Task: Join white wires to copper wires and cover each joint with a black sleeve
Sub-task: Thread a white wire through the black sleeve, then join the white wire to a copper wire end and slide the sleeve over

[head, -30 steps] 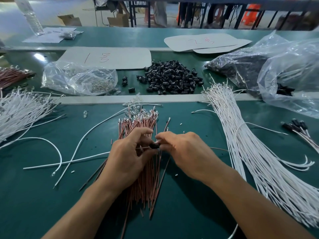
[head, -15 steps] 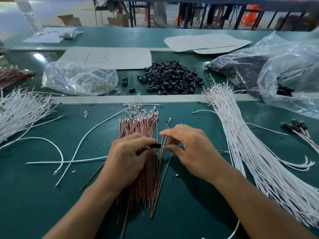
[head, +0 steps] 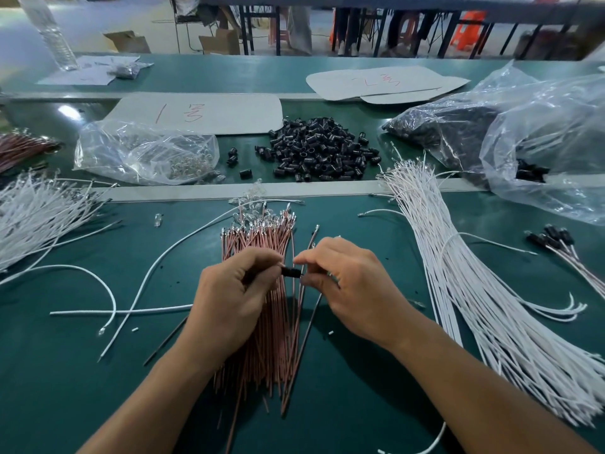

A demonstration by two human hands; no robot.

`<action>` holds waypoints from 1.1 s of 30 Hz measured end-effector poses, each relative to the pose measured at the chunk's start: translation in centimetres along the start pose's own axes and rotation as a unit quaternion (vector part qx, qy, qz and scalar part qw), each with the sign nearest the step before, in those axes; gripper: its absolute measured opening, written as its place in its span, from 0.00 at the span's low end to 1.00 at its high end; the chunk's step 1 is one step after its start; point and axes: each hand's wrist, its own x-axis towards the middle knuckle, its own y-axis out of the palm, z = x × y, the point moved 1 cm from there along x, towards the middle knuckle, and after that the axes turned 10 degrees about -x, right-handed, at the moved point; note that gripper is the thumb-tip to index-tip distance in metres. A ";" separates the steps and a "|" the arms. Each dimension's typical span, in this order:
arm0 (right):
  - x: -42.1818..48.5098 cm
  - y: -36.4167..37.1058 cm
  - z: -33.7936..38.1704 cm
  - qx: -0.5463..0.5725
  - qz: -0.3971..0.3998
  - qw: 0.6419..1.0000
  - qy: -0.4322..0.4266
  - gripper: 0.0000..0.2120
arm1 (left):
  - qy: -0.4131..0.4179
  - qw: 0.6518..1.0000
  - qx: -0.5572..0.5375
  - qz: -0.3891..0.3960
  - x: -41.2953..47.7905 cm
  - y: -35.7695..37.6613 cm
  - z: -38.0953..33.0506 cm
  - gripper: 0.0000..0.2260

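Note:
A small black sleeve (head: 290, 272) sits between my two hands above the pile of copper wires (head: 262, 257) on the green table. My left hand (head: 230, 299) pinches the sleeve's left end with thumb and fingers. A white wire (head: 121, 311) trails from that hand off to the left. My right hand (head: 348, 283) pinches the sleeve's right end, and a thin wire runs down from under its fingers. Which wire ends sit inside the sleeve is hidden. A heap of loose black sleeves (head: 320, 149) lies at the back centre.
A large fan of white wires (head: 474, 290) covers the right side, another white bundle (head: 32, 211) the left. Finished sleeved wires (head: 553, 240) lie far right. Plastic bags (head: 144, 155) (head: 540, 136) stand behind the ledge (head: 294, 188). Loose white wires (head: 98, 283) curl at left.
My hands have drawn slightly apart, so more of the black sleeve shows between the fingertips. The white wire on the left has shifted a little.

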 end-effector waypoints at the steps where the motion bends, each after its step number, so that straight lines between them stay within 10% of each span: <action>1: 0.0 0.0 0.0 0.000 -0.010 1.000 -0.003 0.10 | -0.015 1.000 -0.012 0.004 0.0 -0.1 0.0 0.08; 12: 0.0 -0.3 0.3 0.015 0.023 1.000 -0.009 0.07 | 0.095 0.991 0.082 0.038 0.3 -0.7 -1.7 0.04; 22: 0.0 -1.6 -1.1 -0.047 -0.008 0.998 0.047 0.08 | -0.052 0.971 0.186 -0.142 1.6 -6.7 -0.1 0.11; 29: 0.0 -0.5 0.2 -0.006 0.011 1.000 -0.021 0.09 | 0.102 0.966 0.211 0.106 -0.1 0.2 -1.9 0.20; 33: -0.1 -1.2 -1.0 0.013 0.047 0.998 0.042 0.19 | 0.089 0.981 0.150 0.081 0.0 -0.2 -0.7 0.09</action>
